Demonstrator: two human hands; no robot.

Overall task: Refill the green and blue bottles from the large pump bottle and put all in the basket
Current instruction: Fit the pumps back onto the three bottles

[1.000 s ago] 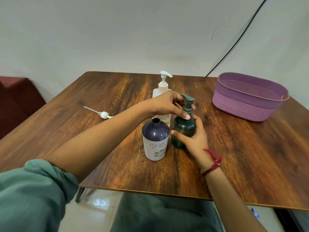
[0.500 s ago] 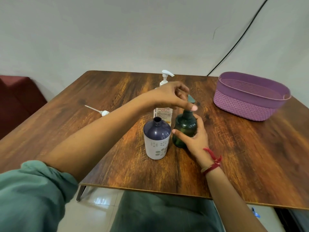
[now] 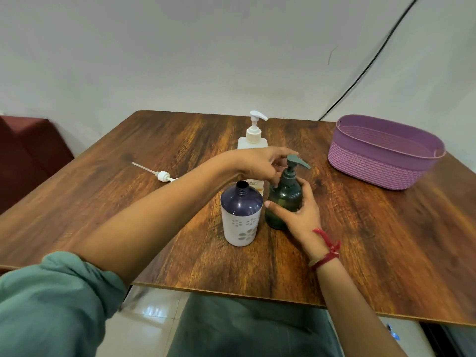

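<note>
Both hands on the green bottle, at the table's middle.
Right hand wraps its body; left hand pinches its pump cap. The open blue bottle stands just left; the basket sits far right.

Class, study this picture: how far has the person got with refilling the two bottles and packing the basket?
Done: the blue bottle stands open, its white pump lying on the table. In hand: the right hand holds the green bottle while the left hand grips its pump top; tightening or loosening, I cannot tell. Left: no bottle is in the basket; the large pump bottle stands behind. Fill levels are unclear.
</note>
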